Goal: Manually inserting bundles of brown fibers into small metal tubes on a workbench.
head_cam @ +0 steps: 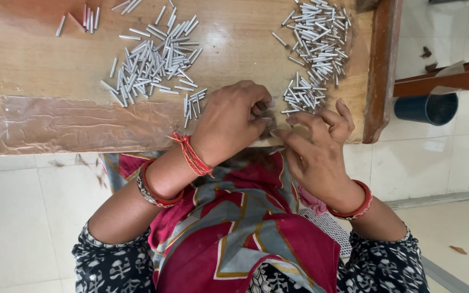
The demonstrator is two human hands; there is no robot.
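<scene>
Both hands met at the near edge of the wooden worktop (pixel 39 49), just in front of the person's red patterned clothing (pixel 245 228). The left hand (pixel 232 119) was curled into a loose fist, its fingertips (pixel 264 106) bent inward and seemingly pinching something small, though what it gripped could not be told. The right hand (pixel 316 144) lay just beside it, thumb and forefinger drawn together toward the left hand's fingertips while the other fingers arched up and apart; whether it held anything was hidden. Just beyond the right hand, toward the worktop's far right corner, lay a heap of short silver metal pins (pixel 316 49), the nearest ones almost touching the fingers. A second scattered heap of pins (pixel 150 59) lay beyond the left hand near the middle, and a few loose pins (pixel 85 19) lay toward the far left. A wrinkled strip of brown tape (pixel 71 125) ran along the near edge. A dark blue bucket (pixel 427 108) stood on the tiled floor (pixel 17 217) past the worktop's right edge.
</scene>
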